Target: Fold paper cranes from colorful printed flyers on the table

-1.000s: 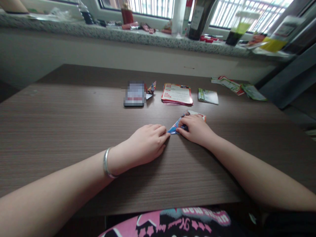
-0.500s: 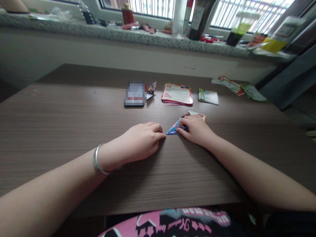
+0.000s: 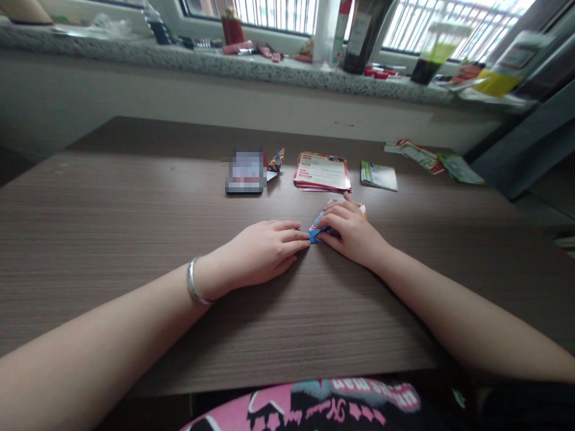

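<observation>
A piece of folded paper (image 3: 314, 235), printed blue with white and red parts, lies on the brown table between my hands. My right hand (image 3: 353, 230) is bent over it, thumb and fingers closed on it near its left end, and hides most of it. From the left, my left hand (image 3: 269, 251) reaches in with fingers stretched out, low over the table. Its fingertips touch the paper's left tip. A silver bangle (image 3: 192, 281) circles my left wrist.
Beyond my hands are a phone with a blurred screen (image 3: 246, 170), a small patterned folded-paper piece (image 3: 277, 160), a stack of red-edged cards (image 3: 322, 172) and a smaller green-and-white stack (image 3: 380, 176). Loose cards (image 3: 422, 157) lie far right. Bottles (image 3: 433, 57) line the stone windowsill (image 3: 188, 60).
My left hand has moved right, its fingers straightening onto the paper's tip. The paper's pointed left end now looks shorter and blunter. My right hand has shifted slightly left, one finger raised.
</observation>
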{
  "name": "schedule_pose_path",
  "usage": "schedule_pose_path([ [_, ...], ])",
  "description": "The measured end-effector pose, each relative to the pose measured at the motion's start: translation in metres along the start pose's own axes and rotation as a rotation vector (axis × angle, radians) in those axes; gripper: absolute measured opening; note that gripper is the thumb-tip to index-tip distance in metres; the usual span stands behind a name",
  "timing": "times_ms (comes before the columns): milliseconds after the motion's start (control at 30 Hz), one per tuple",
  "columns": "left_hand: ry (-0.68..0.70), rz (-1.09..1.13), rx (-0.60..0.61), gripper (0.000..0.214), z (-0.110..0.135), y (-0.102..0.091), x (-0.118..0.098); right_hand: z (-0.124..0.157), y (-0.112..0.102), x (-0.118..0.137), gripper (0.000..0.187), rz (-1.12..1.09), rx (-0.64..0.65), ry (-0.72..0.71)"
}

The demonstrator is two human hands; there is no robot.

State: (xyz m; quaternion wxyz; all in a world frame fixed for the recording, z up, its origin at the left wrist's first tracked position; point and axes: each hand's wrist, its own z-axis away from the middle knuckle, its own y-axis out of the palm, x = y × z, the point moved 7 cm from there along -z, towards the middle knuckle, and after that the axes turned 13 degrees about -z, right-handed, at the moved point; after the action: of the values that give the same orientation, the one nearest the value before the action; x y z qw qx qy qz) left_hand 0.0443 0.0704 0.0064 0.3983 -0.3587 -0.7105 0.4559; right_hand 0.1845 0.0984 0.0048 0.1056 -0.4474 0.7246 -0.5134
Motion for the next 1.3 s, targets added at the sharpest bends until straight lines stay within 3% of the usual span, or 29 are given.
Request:
schedule_pose_path([
  [100, -0.052, 0.002, 0.056, 0.033, 0.001, 0.003, 0.001, 0.003, -0.005, 0.01, 0.014, 0.084, -0.035, -0.134],
  [233, -0.108, 0.015, 0.099, 0.029, 0.001, 0.002, 0.001, 0.005, -0.001, 0.023, 0.02, 0.155, 0.04, -0.235],
  [367, -0.095, 0.006, 0.086, 0.031, 0.0, 0.001, 0.0, 0.006, 0.008, 0.023, 0.025, 0.12, 0.153, -0.192],
  [633, -0.079, -0.016, 0.09, 0.032, 0.0, 0.004, -0.001, 0.01, 0.013, 0.018, 0.03, 0.027, 0.229, -0.111],
  [1300, -0.087, -0.025, 0.115, 0.031, -0.003, 0.006, -0.002, 0.008, 0.011, 0.021, 0.031, -0.014, 0.239, -0.11],
])
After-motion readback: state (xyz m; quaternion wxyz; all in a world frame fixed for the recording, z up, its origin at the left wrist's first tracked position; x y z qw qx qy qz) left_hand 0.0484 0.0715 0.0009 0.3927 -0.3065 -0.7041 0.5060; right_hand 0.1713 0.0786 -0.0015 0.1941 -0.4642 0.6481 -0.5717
